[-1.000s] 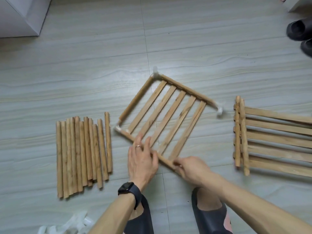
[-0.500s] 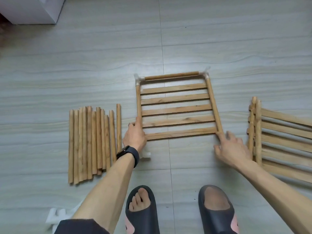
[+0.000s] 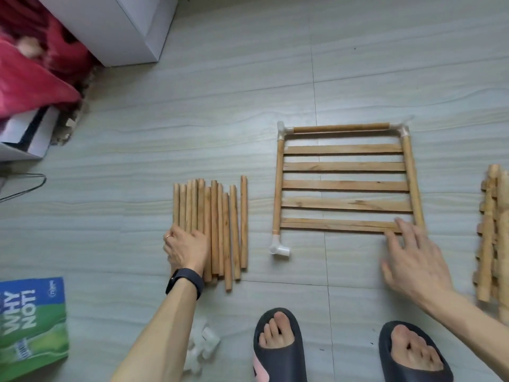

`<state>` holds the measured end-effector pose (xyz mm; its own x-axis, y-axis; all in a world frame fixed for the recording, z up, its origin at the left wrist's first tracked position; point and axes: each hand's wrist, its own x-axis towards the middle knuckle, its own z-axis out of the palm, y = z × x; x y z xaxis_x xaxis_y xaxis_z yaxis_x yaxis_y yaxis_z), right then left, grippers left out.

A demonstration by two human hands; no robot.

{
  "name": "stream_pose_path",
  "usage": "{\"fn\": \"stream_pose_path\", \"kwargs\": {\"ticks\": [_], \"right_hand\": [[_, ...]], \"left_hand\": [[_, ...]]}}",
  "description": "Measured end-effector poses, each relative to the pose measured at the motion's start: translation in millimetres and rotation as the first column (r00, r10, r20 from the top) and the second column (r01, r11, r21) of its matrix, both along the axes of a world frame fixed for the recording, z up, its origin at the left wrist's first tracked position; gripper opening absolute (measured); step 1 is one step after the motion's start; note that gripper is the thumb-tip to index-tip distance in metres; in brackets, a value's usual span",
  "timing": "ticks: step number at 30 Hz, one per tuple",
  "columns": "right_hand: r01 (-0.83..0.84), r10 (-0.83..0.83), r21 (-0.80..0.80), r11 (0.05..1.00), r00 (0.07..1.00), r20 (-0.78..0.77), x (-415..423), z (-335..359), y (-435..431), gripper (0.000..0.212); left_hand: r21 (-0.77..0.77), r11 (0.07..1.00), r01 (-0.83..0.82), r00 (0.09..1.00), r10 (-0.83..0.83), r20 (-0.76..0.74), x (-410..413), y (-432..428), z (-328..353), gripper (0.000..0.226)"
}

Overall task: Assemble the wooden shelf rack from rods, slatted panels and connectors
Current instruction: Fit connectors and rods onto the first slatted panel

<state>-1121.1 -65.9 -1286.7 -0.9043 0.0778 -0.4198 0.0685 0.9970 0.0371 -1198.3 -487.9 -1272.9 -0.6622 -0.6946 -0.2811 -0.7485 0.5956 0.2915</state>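
A slatted panel (image 3: 345,185) lies flat on the floor, framed by rods on its far, left and right sides. White connectors sit at its far left corner (image 3: 283,131), far right corner (image 3: 402,130) and near left corner (image 3: 279,246). My right hand (image 3: 413,257) is spread, fingertips on the panel's near right corner. A row of loose wooden rods (image 3: 217,224) lies to the left. My left hand (image 3: 186,248) lies on the near ends of the leftmost rods, fingers bent over them. Loose white connectors (image 3: 202,343) lie under my left forearm.
More slatted panels (image 3: 493,232) are stacked at the right edge. My two feet in black slippers (image 3: 281,351) are at the bottom. A green and blue bag (image 3: 30,326) lies bottom left. A white cabinet (image 3: 115,26) and red cloth (image 3: 30,70) stand at the far left.
The framed panel was turned square to me and laid flat. My left hand left its left rod and moved left onto the loose rods. My right hand stays at the near right corner.
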Motion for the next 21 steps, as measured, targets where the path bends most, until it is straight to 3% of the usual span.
{"fn": "stream_pose_path", "kwargs": {"ticks": [2,5,13,15,17,19,21], "right_hand": [[-0.144,0.145,-0.038,0.989,0.988,0.045,-0.2,-5.4,-12.0,0.076],[-0.19,0.198,-0.071,0.979,0.974,0.114,-7.6,-11.6,-29.4,0.079],[-0.19,0.193,-0.032,0.981,0.972,0.137,-21.8,-5.3,-38.4,0.089],[-0.206,0.201,0.009,0.979,0.965,0.167,-25.7,-0.1,-40.1,0.087],[-0.183,0.176,0.011,0.983,0.957,0.229,-26.2,3.4,-42.3,0.088],[-0.079,0.093,-0.067,0.995,0.966,0.242,-23.3,7.5,-46.6,0.089],[0.126,-0.07,-0.305,0.944,0.98,0.188,-18.3,13.3,-57.2,0.09]], "left_hand": [[0.055,0.994,-0.095,0.99,0.089,0.113,9.2,-26.6,-3.3,0.057],[0.094,0.992,-0.083,0.968,0.058,0.243,20.8,-47.7,-10.5,0.055],[0.132,0.987,-0.094,0.968,0.06,0.243,35.4,-64.2,-21.8,0.043],[0.119,0.982,-0.145,0.983,0.129,0.133,38.2,-63.7,-20.2,0.037],[0.094,0.982,-0.163,0.983,0.17,-0.074,39.7,-56.1,-13.2,0.031],[0.077,0.997,0.027,0.948,-0.001,-0.32,42.9,-38.8,-4.9,0.028],[0.016,0.929,0.369,0.831,-0.322,-0.453,47.2,-9.9,3.8,0.025]]}}
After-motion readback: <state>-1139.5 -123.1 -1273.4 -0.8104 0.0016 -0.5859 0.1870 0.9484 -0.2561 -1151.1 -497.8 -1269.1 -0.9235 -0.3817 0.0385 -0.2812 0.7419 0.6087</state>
